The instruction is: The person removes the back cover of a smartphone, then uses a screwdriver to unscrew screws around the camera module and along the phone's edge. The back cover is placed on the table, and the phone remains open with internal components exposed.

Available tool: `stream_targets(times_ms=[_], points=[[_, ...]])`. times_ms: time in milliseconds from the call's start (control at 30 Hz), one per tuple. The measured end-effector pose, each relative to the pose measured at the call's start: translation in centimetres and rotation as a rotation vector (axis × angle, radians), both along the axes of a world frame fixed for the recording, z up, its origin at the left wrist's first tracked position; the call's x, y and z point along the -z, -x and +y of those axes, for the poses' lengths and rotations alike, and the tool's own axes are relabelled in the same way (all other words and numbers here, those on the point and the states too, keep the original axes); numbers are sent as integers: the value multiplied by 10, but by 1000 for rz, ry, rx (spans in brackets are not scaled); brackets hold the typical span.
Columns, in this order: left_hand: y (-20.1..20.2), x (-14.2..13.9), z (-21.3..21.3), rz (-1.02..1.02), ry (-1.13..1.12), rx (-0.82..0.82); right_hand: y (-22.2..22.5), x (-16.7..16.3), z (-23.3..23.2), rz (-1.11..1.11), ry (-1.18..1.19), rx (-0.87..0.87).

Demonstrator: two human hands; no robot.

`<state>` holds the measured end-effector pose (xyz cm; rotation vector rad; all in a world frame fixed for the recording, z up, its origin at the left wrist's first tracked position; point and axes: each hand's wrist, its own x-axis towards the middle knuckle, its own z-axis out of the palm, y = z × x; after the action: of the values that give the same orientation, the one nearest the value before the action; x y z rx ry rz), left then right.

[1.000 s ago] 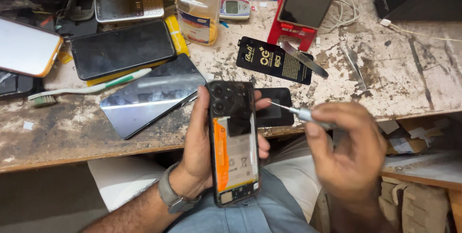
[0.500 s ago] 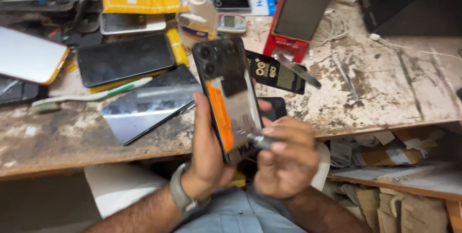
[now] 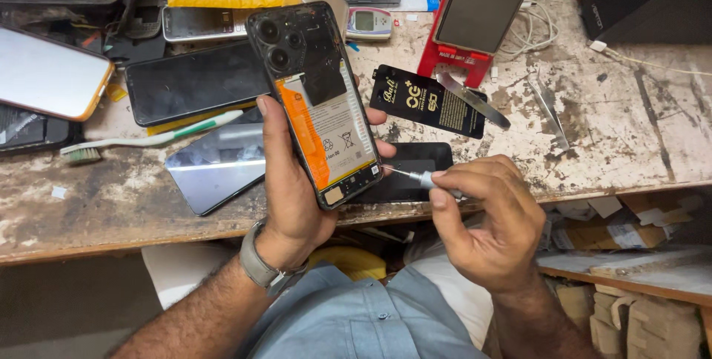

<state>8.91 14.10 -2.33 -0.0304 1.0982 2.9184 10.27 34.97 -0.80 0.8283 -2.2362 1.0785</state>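
The right hand [image 3: 493, 222] pinches a thin silver screwdriver [image 3: 415, 176], its tip touching the lower right edge of the opened black phone with orange battery [image 3: 315, 99]. The left hand [image 3: 293, 181] grips this phone from behind. Beyond it lies a green-white toothbrush [image 3: 148, 136] on the worn workbench [image 3: 630, 136].

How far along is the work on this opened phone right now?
Done: the phone has its back cover off, with the battery and camera lenses bare. In hand: the left hand grips it upright above the bench edge, while the right hand holds a small screwdriver, tip at the phone's lower right corner. Left: the inner cover plates look in place, and no loose back cover is clearly visible.
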Motion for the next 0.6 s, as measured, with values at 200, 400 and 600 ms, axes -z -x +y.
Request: stream_targets(times_ms=[200, 400, 600], points=[[-3, -1, 1, -8, 20, 9, 3, -2, -3, 5, -15, -11], [-2, -2, 0, 13, 74, 22, 5, -3, -4, -11, -35, -22], [8, -3, -4, 85, 167, 62, 8, -8, -8, 4, -70, 26]])
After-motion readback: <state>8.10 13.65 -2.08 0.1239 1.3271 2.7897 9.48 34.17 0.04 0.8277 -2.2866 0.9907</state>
